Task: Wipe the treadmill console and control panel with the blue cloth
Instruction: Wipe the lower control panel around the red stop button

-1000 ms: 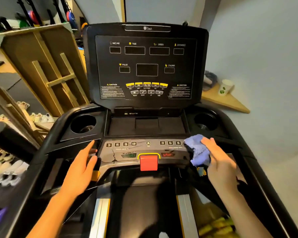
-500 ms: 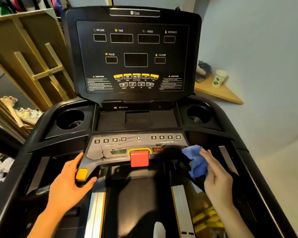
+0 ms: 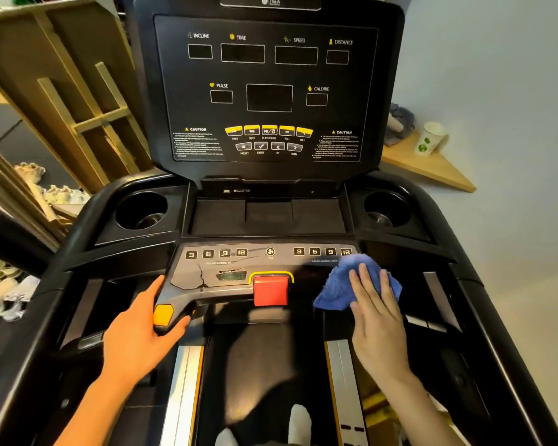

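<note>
The black treadmill console (image 3: pixel 269 91) stands upright in front of me with dark displays and yellow buttons. Below it lies the grey control panel (image 3: pixel 226 272) with number keys and a red stop button (image 3: pixel 270 289). My right hand (image 3: pixel 376 317) lies flat on the blue cloth (image 3: pixel 339 288), pressing it against the right end of the control panel. My left hand (image 3: pixel 142 333) grips the panel's left handle, thumb beside a yellow button (image 3: pixel 163 314).
Round cup holders (image 3: pixel 141 210) (image 3: pixel 388 209) flank the tray under the console. A wooden frame (image 3: pixel 62 91) leans at the left above several shoes (image 3: pixel 0 294). A paper cup (image 3: pixel 430 141) stands on a wooden corner shelf (image 3: pixel 432 169) at the right.
My right hand has flattened onto the cloth and slid it onto the panel's right end. My left hand has moved from the panel's left edge down to the handle. The camera has come closer.
</note>
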`<state>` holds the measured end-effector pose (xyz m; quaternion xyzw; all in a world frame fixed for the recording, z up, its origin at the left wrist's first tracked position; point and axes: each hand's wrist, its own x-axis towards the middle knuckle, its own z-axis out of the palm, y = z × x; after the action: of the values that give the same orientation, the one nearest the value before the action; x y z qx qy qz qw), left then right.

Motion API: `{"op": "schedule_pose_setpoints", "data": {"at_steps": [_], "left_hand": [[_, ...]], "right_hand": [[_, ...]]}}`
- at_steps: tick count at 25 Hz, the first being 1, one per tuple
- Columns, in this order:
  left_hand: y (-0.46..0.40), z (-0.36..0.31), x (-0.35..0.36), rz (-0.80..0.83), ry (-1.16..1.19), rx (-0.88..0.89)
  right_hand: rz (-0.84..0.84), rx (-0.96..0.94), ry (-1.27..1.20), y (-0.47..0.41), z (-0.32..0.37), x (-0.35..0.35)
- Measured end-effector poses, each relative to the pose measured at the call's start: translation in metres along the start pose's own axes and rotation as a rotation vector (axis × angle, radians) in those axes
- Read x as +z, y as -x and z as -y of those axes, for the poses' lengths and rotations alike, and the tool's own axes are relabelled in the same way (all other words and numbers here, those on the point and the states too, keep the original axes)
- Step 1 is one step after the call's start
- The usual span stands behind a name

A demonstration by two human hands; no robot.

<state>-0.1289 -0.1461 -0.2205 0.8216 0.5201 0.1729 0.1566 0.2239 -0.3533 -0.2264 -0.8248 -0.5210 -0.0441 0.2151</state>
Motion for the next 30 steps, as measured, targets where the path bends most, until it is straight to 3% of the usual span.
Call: {"op": "schedule_pose_setpoints", "data": {"at_steps": [10,18,25,30], "left_hand": [[0.000,-0.005,-0.002,-0.013,-0.002,-0.020],[0.002,-0.009,-0.003,-0.018,0.010,-0.028],[0.004,-0.010,-0.006,-0.037,0.007,0.010],[0.005,-0.015,-0.010,-0.057,0.033,0.013]], "right_hand": [[-0.078,0.021,0.036,-0.046,0.036,0.004],[0.008,-0.025,0.100,-0.055,0.060,0.015],[0.026,-0.093,0.032,-0.068,0.110,0.031],[-0.063,-0.159,-0.086,-0.070,0.131,0.049]]}}
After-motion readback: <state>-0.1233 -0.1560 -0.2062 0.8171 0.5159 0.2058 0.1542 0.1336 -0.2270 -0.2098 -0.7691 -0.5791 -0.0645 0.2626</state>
